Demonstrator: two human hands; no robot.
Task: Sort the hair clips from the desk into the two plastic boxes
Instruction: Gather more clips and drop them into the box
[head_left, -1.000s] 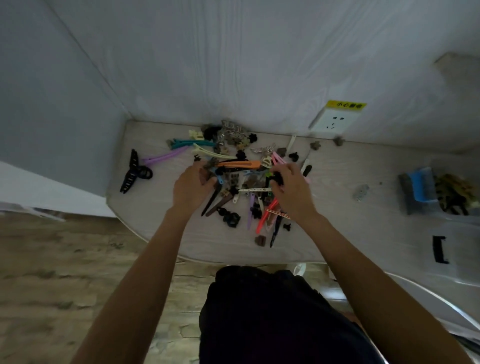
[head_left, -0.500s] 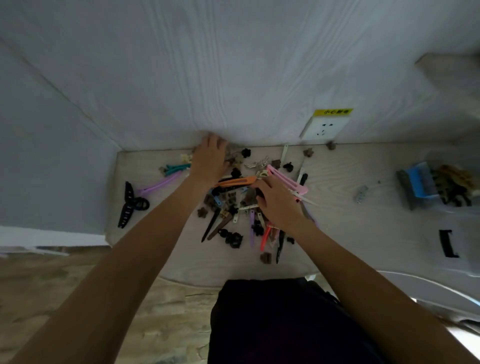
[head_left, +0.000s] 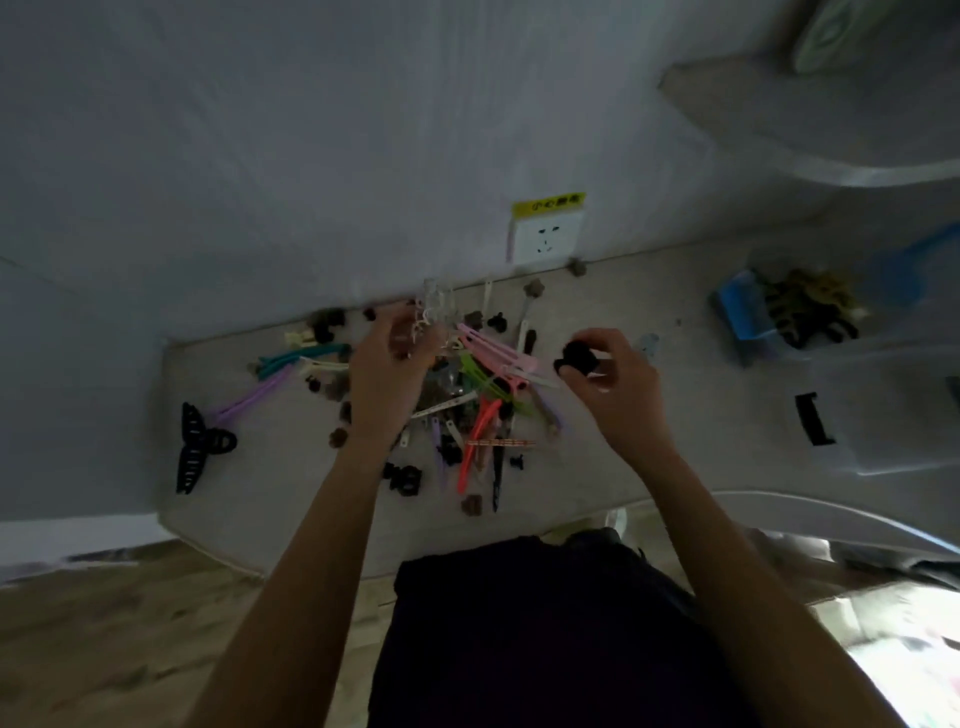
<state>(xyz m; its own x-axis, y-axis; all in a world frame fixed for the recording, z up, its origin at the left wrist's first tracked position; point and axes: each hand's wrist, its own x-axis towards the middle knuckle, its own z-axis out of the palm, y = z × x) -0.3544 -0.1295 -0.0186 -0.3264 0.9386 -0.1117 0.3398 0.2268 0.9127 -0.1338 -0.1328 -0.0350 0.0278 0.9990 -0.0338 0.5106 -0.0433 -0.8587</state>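
Just right of the clip pile, the right hand is raised off the desk, its thumb and fingers curled round a small black clip. The left hand reaches over the pile's left half with its back to the camera; pale wiry clips sit at its fingertips, but blur hides whether it grips them or only touches them. Both forearms come up from the bottom of the view, one on each side of the dark-clothed lap, and the hands are apart with the pile between them.

Pink, green, orange, purple and black clips lie tangled in the pile. To its left a few teal and purple long clips fan out, and further left a large black claw clip lies alone near the desk's rounded corner. Small brown clips are scattered along the pile's far edge, by the wall.

Well right of the pile, a clear box holds blue and dark claw clips, and nearer the desk's front edge a second clear box with a black latch sits beside it. Behind the pile, a white socket with a yellow label is set in the pale wall. Wood-look flooring shows below the desk, left of the lap.
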